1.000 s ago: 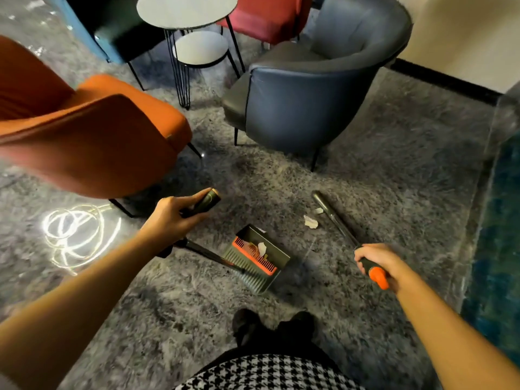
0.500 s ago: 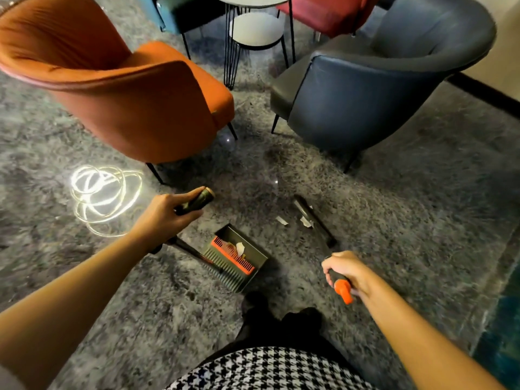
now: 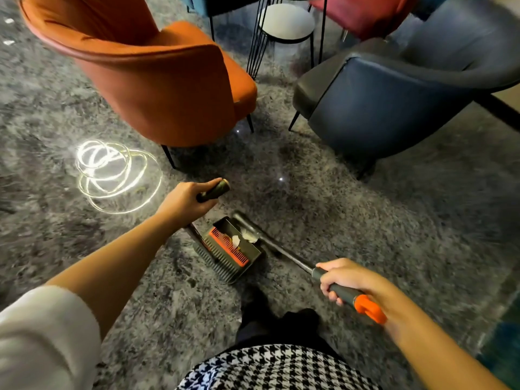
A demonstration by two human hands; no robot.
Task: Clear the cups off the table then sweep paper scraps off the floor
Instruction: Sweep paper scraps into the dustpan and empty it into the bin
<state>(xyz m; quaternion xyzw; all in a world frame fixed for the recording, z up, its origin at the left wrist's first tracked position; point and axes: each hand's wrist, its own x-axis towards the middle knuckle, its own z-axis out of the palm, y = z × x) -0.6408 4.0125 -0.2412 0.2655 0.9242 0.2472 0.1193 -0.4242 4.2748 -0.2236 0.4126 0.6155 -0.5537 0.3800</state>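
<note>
Left hand (image 3: 183,201) gripped the dark long-handled dustpan with orange comb (image 3: 225,260); right hand (image 3: 346,280) gripped the grey, orange-capped broom (image 3: 281,251). Broom head had moved up to the pan mouth; white paper scraps (image 3: 235,240) now lay inside it.

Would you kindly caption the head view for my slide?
Left hand grips the dustpan handle; right hand holds the broom head against the pan, paper scraps inside.
</note>
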